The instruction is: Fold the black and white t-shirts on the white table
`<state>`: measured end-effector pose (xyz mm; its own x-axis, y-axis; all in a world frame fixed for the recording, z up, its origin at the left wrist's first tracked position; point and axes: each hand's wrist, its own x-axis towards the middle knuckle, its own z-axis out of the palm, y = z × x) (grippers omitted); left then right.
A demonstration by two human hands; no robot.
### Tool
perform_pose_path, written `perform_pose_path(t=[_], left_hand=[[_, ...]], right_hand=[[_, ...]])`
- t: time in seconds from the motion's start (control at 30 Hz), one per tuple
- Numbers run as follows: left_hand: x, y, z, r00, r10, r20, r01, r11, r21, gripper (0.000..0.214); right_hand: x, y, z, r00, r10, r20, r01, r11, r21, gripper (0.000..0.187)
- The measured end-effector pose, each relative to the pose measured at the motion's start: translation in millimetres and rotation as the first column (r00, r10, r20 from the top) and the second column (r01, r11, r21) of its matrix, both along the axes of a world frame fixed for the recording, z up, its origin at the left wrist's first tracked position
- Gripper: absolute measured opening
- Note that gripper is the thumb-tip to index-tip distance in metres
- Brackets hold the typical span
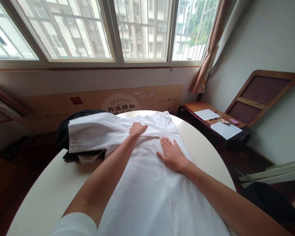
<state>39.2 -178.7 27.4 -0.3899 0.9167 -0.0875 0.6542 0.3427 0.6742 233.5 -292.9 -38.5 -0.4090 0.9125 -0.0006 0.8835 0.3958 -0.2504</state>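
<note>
A white garment (142, 183), like a coat or long shirt, is spread over the round white table (45, 193). Its wide sleeve (93, 131) stretches to the left over a dark pile of cloth (64, 131). My left hand (138, 128) is closed, fingers curled at the cloth near the top of the garment; the pinched fabric is mostly hidden under it. To its right, my right hand (173, 154) lies flat and open on the garment, fingers pointing toward the far edge. A seam runs just beyond its fingertips.
Behind the table, a printed cardboard panel (88, 101) leans under the barred windows. At the right stands a low wooden table (199, 106) with papers (226, 130) and small items. A framed wooden panel (265, 91) leans on the wall. Near the right edge is a black object (270, 203).
</note>
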Motion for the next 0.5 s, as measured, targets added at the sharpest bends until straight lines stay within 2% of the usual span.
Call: perform_pose_path(t=[0.07,0.17,0.27,0.4,0.5], left_hand=[[-11,20,-1.1,0.997,-0.009,0.072,0.011,1.000,-0.018,0.042],[-21,37,-7.0,0.986,-0.025,0.163,0.027,1.000,-0.009,0.020],[-20,44,-12.0,0.976,-0.029,0.214,0.002,0.992,0.125,0.011],[-16,42,-12.3,0.959,-0.070,0.275,-0.036,0.931,0.363,0.012],[-19,38,-14.4,0.939,-0.107,0.327,-0.038,0.912,0.407,0.010]], right_hand=[[0,1,0.4,1.000,0.002,-0.012,-0.002,1.000,-0.003,0.084],[0,1,1.3,1.000,0.002,-0.022,-0.003,1.000,-0.019,0.083],[3,2,3.8,0.999,0.015,-0.039,-0.016,0.999,-0.029,0.080],[6,1,8.8,0.998,0.023,-0.061,-0.026,0.999,-0.044,0.079],[7,1,10.9,0.998,0.022,-0.064,-0.025,0.998,-0.057,0.080]])
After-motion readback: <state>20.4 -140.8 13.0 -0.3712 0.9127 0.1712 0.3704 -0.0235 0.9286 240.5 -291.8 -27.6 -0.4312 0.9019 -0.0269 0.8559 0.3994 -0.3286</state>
